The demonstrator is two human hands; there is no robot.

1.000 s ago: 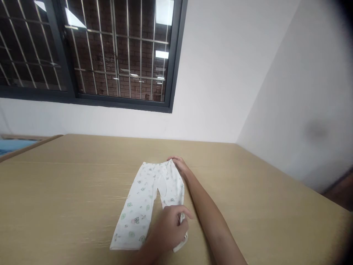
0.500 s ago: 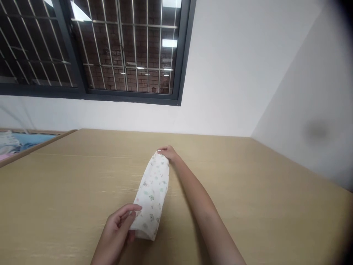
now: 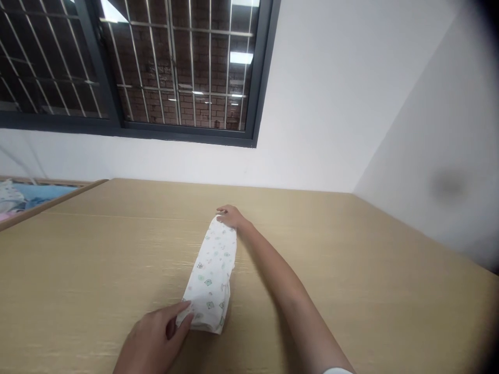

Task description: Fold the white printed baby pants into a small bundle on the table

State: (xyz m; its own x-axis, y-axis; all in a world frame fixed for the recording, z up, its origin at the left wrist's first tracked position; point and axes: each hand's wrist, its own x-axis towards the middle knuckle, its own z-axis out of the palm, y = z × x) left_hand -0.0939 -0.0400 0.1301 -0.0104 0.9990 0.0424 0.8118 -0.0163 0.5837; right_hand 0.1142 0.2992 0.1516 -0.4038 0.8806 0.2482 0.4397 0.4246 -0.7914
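Observation:
A long, narrow folded white cloth (image 3: 210, 278) with small green and grey prints lies on the tan tabletop (image 3: 351, 270), slanting from lower left to upper right. My left hand (image 3: 154, 332) is at its near left corner, with thumb and forefinger closed on the edge; the other fingers are hidden. At the far end, my right hand (image 3: 232, 215) rests against the tip of the cloth. Its thumb touches the fabric and a small gap shows between thumb and forefinger. The near end of the cloth shows layered edges.
To the far left, blue and white fabrics (image 3: 39, 195) lie beyond a raised wooden edge (image 3: 58, 205). A white wall (image 3: 312, 104) stands behind the table, with a dark-framed barred window (image 3: 183, 67) above. Another grey-white wall (image 3: 440, 130) borders the right side.
The cloth has come down flatter and its near end has shifted slightly left. My left hand has moved left and down with the corner. The right hand's fingers have loosened at the far end.

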